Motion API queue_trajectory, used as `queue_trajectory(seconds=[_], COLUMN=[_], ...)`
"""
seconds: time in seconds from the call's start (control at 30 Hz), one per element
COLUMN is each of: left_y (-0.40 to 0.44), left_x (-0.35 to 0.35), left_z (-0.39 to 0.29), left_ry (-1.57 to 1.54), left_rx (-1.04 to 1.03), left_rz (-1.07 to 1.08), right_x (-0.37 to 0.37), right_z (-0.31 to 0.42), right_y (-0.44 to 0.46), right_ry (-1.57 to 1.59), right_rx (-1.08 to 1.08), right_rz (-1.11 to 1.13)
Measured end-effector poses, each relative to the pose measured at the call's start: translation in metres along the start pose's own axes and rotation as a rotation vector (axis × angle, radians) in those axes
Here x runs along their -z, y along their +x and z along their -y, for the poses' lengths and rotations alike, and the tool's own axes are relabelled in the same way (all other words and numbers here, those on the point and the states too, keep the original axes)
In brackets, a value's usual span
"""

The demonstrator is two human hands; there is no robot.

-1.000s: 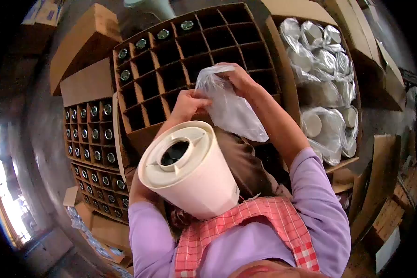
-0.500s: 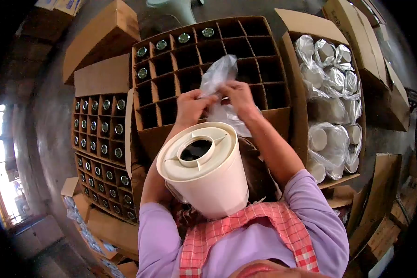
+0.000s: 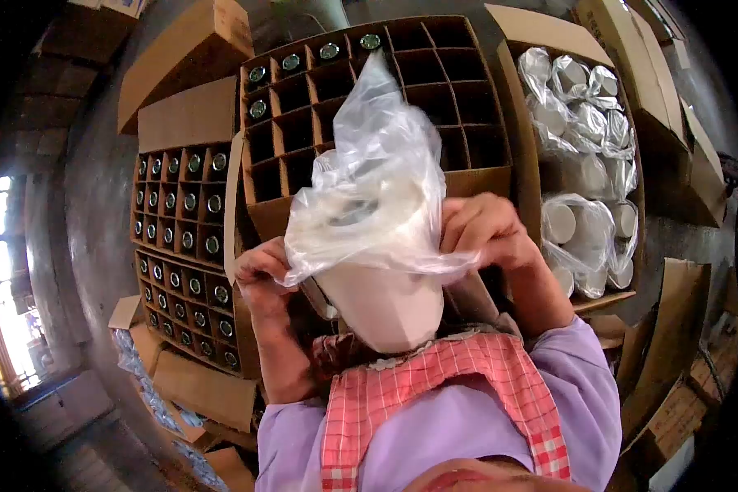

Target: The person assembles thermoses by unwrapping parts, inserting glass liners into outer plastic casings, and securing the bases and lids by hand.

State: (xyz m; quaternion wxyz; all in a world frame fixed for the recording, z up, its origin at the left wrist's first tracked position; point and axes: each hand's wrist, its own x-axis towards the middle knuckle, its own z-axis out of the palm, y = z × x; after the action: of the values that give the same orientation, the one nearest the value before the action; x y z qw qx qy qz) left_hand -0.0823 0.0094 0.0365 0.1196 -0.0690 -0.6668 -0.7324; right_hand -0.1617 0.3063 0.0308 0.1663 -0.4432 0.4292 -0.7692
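Over on the left, two cartons (image 3: 187,115) show rows of shiny round tops in their compartments. Next comes the left hand (image 3: 262,264), fingers clamped on the near edge of a clear plastic bag (image 3: 381,135). Behind it sits the divided carton (image 3: 484,180), five round tops visible along its far and left sides. And here's the middle of it: the white container (image 3: 385,299) stands against the red checked apron (image 3: 435,361), its top under the bag, the loose peak of film reaching over the divided carton. On the other side, the right hand (image 3: 488,230) has its fingers bunched on the bag's edge, and beyond it an open carton (image 3: 526,164) holds plastic-wrapped white pieces (image 3: 559,223).
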Motion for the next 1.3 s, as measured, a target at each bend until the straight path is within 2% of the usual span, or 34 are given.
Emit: queue_trajectory(seconds=[0.03,0.07,0.1,0.13,0.17,0.2,0.23,0.27,0.3,0.33,0.37,0.4,0.47,0.53,0.57,0.67,0.7,0.73,0.8,0.83,0.87,0.9,0.97,1.0,1.07,1.17,1.23,1.3], left_y=[-0.011,-0.02,-0.038,-0.065,-0.082,-0.091,-0.122,-0.129,-0.134,-0.133,-0.134,-0.127,-0.13,-0.12,-0.115,-0.123,-0.11,-0.109,-0.108,-0.108,-0.105,-0.098,-0.091,-0.087,-0.082,-0.075,-0.068,-0.063], left_x=[0.002,0.008,0.034,0.046,0.034,0.007,-0.001,-0.01,-0.022,-0.031,-0.024,-0.045,-0.05,-0.054,-0.055,-0.045,-0.035,-0.041,-0.058,-0.056,-0.054,-0.053,-0.055,-0.057,-0.06,-0.055,-0.054,-0.058], left_z=[-0.002,-0.004,0.006,0.019,0.013,-0.005,0.001,-0.003,-0.01,-0.025,-0.025,-0.049,-0.056,-0.071,-0.078,-0.075,-0.066,-0.07,-0.079,-0.079,-0.072,-0.067,-0.058,-0.053,-0.041,-0.018,-0.012,-0.007], left_ry=[-0.175,-0.052,0.202,0.65,0.475,0.488,0.507,0.444,0.381,0.244,0.223,0.125,0.211,0.235,0.226,-0.138,-0.251,-0.276,-0.329,-0.272,-0.201,-0.202,-0.212,-0.206,-0.191,-0.224,-0.255,-0.22], left_rx=[0.129,0.192,0.523,0.45,0.844,0.868,0.855,0.877,0.901,0.97,0.882,0.941,0.686,0.565,0.542,0.48,0.372,0.359,0.326,0.315,0.288,0.302,0.348,0.364,0.399,0.451,0.51,0.546], left_rz=[-0.123,-0.113,-0.118,0.218,0.269,0.453,0.525,0.537,0.549,0.487,0.56,0.443,0.501,0.576,0.621,0.485,0.763,0.627,0.355,0.189,0.044,0.045,0.025,0.046,0.085,0.1,0.111,0.124], right_x=[-0.001,-0.009,-0.018,-0.027,-0.038,-0.051,-0.058,-0.065,-0.068,-0.075,-0.084,-0.101,-0.12,-0.118,-0.117,-0.098,-0.083,-0.063,-0.002,0.029,0.057,0.092,0.147,0.166,0.193,0.209,0.21,0.215], right_z=[0.002,0.004,-0.003,-0.005,0.003,0.014,0.029,0.04,0.043,0.053,0.055,0.044,-0.003,-0.048,-0.041,-0.013,-0.003,0.013,0.039,0.055,0.061,0.047,0.037,0.033,0.022,0.008,-0.006,-0.022], right_y=[-0.008,-0.023,-0.047,-0.067,-0.076,-0.075,-0.07,-0.065,-0.049,-0.029,-0.006,0.011,0.031,0.03,0.032,0.022,0.022,0.024,-0.006,-0.026,-0.058,-0.09,-0.167,-0.199,-0.259,-0.316,-0.334,-0.345], right_ry=[-0.089,-0.231,-0.269,-0.314,-0.442,-0.557,-0.542,-0.505,-0.527,-0.635,-0.898,-1.038,-1.326,-1.474,-1.543,-1.62,-1.594,-1.508,-1.375,-1.222,-1.179,-0.898,-1.073,-1.17,-1.266,-1.221,-1.143,-1.065], right_rx=[-0.083,-0.289,-0.443,-0.598,-0.695,-0.809,-0.847,-0.714,-0.406,-0.294,-0.058,0.106,0.469,0.047,0.144,0.251,0.26,0.086,0.245,0.116,0.127,0.157,-0.202,-0.384,-0.703,-1.054,-1.114,-1.052], right_rz=[0.144,0.177,0.22,0.251,0.436,0.61,0.669,0.494,0.371,0.279,0.362,0.425,0.549,0.856,0.825,0.657,0.621,0.681,0.18,0.048,-0.268,-0.563,-1.078,-1.257,-1.47,-1.578,-1.576,-1.588])
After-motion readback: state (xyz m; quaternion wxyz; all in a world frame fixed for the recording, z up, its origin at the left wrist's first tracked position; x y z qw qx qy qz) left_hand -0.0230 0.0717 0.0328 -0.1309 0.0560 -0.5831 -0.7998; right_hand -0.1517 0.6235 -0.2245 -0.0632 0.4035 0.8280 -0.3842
